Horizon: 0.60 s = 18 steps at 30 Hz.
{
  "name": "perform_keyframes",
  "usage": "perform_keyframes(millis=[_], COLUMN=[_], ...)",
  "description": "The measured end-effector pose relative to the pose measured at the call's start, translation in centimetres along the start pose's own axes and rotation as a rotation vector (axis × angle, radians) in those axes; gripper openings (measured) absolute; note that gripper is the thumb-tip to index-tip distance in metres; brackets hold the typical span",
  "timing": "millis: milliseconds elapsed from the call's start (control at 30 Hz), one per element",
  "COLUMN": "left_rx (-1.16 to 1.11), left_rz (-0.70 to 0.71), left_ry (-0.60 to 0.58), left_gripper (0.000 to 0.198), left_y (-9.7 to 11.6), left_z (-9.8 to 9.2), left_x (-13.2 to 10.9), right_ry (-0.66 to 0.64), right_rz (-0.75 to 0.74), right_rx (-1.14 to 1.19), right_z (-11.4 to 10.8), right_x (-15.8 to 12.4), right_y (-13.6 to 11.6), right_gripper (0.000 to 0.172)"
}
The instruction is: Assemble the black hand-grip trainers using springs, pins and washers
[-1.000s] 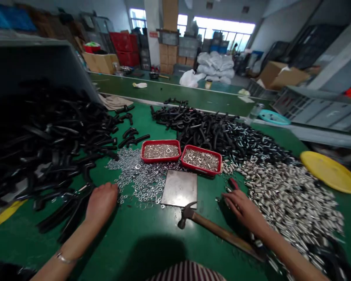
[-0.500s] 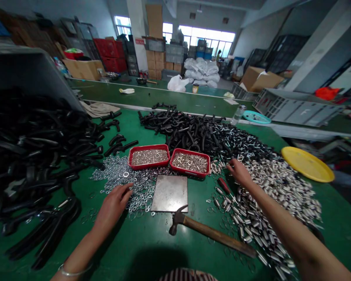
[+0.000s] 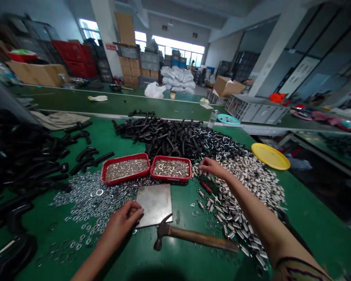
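My left hand rests at the near left corner of a bare metal plate, fingers curled together in a pinch among loose washers; what it holds is too small to see. My right hand reaches over the edge of a heap of small silver cylinders, fingers bent down onto them, just right of two red trays filled with small metal parts. A wooden-handled hammer lies on the green table between my arms.
Heaps of black curved rubber parts lie at the left and behind the trays. A red-handled tool lies by the cylinders. A yellow lid sits at the right edge. Crates and boxes stand behind.
My left hand has drawn from the washer pile to the plate's corner. My right hand went from beside the hammer up to the cylinder heap by the trays. The view swung right.
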<state>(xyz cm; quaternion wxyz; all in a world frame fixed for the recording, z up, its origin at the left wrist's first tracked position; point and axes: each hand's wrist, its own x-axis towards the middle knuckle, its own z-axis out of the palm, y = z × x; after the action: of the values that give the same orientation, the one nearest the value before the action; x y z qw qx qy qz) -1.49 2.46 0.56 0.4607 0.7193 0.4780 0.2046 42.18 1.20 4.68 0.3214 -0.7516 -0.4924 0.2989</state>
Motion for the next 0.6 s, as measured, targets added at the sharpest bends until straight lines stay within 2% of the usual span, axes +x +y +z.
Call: perform_keyframes(millis=[167,367,433,600], left_rx=[-0.055,-0.351,-0.347,-0.173], left_rz=[0.029,0.006,0.079,0.386], left_ry=[0.027,-0.104,-0.127,-0.170], left_gripper=[0.032,0.027,0.020,0.003], left_y=[1.6,3.6,4.9,7.9], left_z=[1.5,3.6,4.4,6.2], left_x=[-0.6,0.0,0.5,2.2], right_ry=[-0.067,-0.107,-0.147,-0.274], right_rz=[-0.022,0.018,0.048,0.146], right_rx=[0.282,0.622,0.679,0.983], right_z=[3.5,6.6,7.5,10.0], right_x=[-1.1,-4.4,-5.8,-8.6], right_y=[-1.1,-0.8,-0.8,-2.5], right_gripper=[0.028,0.043,0.041,0.030])
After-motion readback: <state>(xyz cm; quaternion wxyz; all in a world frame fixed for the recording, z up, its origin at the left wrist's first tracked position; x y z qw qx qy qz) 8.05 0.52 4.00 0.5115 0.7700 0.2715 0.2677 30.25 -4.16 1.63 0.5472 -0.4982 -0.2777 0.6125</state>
